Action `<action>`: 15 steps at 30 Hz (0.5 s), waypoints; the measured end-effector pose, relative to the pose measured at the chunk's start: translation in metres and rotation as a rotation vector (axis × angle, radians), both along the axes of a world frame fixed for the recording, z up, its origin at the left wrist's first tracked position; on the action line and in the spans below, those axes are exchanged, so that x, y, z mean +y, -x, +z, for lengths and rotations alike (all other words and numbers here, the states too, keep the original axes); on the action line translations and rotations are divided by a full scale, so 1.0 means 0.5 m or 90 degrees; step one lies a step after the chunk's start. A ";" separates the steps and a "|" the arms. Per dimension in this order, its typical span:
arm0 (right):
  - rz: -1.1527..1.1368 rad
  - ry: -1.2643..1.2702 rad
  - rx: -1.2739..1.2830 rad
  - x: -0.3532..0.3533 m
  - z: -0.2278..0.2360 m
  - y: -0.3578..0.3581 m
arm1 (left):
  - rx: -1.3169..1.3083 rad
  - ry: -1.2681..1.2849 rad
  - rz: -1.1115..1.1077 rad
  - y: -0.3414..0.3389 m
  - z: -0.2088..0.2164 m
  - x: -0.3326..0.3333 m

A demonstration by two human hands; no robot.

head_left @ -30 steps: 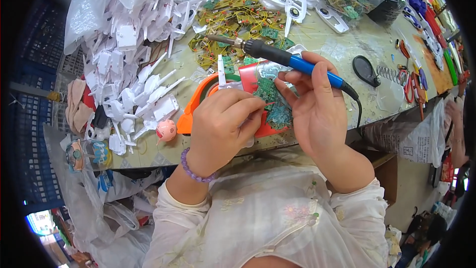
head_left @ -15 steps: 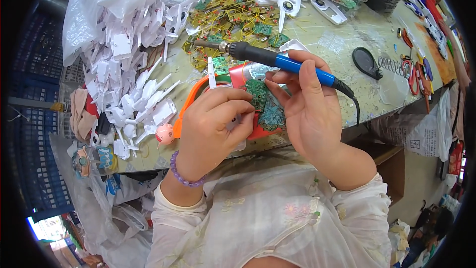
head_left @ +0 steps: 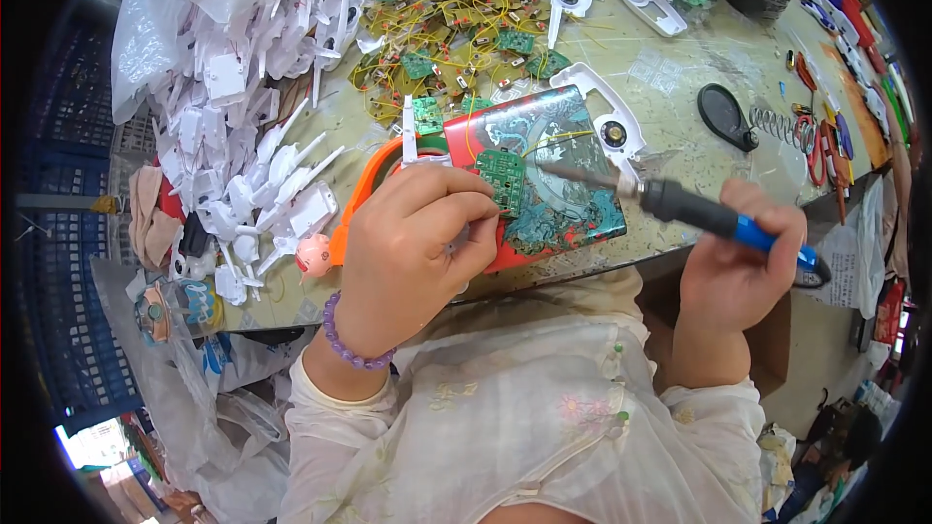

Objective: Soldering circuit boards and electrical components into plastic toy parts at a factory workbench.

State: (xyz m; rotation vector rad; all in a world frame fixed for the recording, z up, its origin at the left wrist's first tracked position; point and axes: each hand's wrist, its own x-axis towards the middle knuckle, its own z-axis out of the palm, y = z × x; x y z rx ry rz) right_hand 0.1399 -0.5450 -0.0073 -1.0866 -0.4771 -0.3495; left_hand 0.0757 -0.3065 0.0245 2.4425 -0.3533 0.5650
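My left hand pinches the edge of a small green circuit board, holding it over a red box with a dark patterned top. A thin yellow wire runs near the board. In my right hand is a soldering iron with a black and blue handle, slightly smeared by motion. Its tip points left, over the patterned top and a little to the right of the board; whether they touch I cannot tell. A white plastic piece and an orange ring-shaped thing lie beside my left hand.
Yellow-wired circuit boards are heaped at the back. White plastic housings pile up at the left under a clear bag. Another white housing lies behind the box. An iron stand with a coil and pliers lie right.
My right hand has moved right and down with the soldering iron, bringing its tip lower, near the board. More of the patterned box shows. My left hand has barely moved.
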 end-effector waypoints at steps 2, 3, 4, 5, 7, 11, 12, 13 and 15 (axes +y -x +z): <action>-0.013 0.022 -0.064 -0.010 -0.018 0.000 | -0.008 -0.004 0.005 0.000 -0.001 -0.002; -0.029 0.045 -0.088 -0.014 -0.026 0.005 | -0.005 -0.005 0.005 0.000 -0.001 -0.003; -0.045 0.068 -0.111 -0.018 -0.031 0.012 | -0.006 -0.007 0.010 0.000 -0.002 -0.005; -0.051 0.093 -0.062 -0.015 -0.027 0.023 | -0.008 -0.009 0.014 0.000 -0.001 -0.006; -0.050 0.097 -0.062 -0.011 -0.029 0.026 | -0.009 -0.014 0.017 0.000 0.002 -0.008; -0.025 0.113 -0.077 -0.009 -0.031 0.028 | -0.013 -0.040 0.025 0.002 0.003 -0.011; -0.025 0.113 -0.077 -0.009 -0.031 0.029 | -0.013 -0.040 0.025 0.002 0.003 -0.012; -0.019 0.114 -0.081 -0.011 -0.031 0.030 | -0.016 -0.040 0.029 0.002 0.003 -0.013; -0.014 0.116 -0.085 -0.011 -0.030 0.030 | -0.018 -0.039 0.033 0.002 0.005 -0.015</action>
